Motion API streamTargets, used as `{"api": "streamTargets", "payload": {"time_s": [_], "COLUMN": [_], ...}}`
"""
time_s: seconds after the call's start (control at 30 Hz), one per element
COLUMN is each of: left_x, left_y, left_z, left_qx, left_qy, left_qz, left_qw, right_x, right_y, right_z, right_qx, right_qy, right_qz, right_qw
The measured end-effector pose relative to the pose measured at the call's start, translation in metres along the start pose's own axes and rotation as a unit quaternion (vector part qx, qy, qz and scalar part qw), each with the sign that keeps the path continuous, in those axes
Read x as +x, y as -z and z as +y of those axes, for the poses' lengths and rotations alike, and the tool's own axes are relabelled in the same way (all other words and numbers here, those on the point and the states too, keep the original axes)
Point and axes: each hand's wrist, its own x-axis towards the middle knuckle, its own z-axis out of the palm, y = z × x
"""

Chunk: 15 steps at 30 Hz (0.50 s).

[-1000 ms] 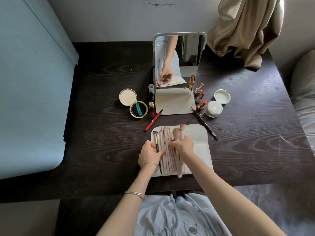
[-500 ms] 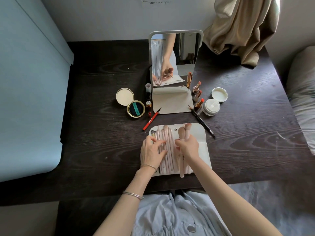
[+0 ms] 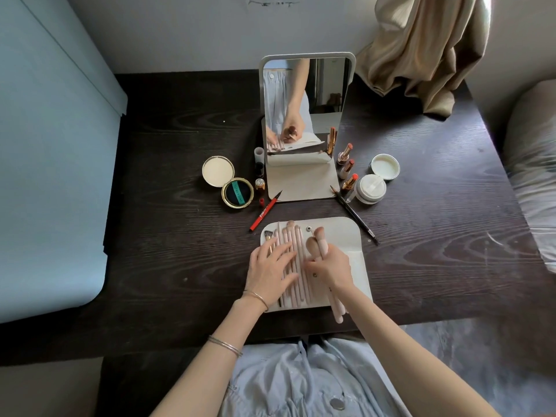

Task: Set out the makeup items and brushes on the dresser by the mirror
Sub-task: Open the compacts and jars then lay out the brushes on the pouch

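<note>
Only the red liner bears lettering, too small to read. Brushes lie in a row on the cream pouch near the dresser front edge, below the mirror. Left hand presses flat, fingers straight, on the row; a second ago it was curled. Right hand grips two brushes, now tilted off the row. Bare wood lies left and right of the pouch
</note>
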Motion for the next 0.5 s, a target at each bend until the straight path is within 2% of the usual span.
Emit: {"api": "streamTargets", "payload": {"time_s": [0.1, 0.23, 0.5], "left_x": [0.010, 0.027, 0.039], "left_y": [0.005, 0.013, 0.008], "left_z": [0.005, 0.013, 0.021], "left_qx": [-0.009, 0.023, 0.040], "left_qy": [0.055, 0.101, 0.127], "left_qz": [0.096, 0.045, -0.010], "left_qw": [0.994, 0.994, 0.991], "right_x": [-0.002, -0.002, -0.001], "right_y": [0.004, 0.004, -0.001], "right_z": [-0.003, -0.009, -0.002], "right_qx": [0.039, 0.067, 0.101], "right_qy": [0.016, 0.037, 0.016], "right_qz": [0.020, 0.011, 0.005], "right_qw": [0.999, 0.997, 0.995]}}
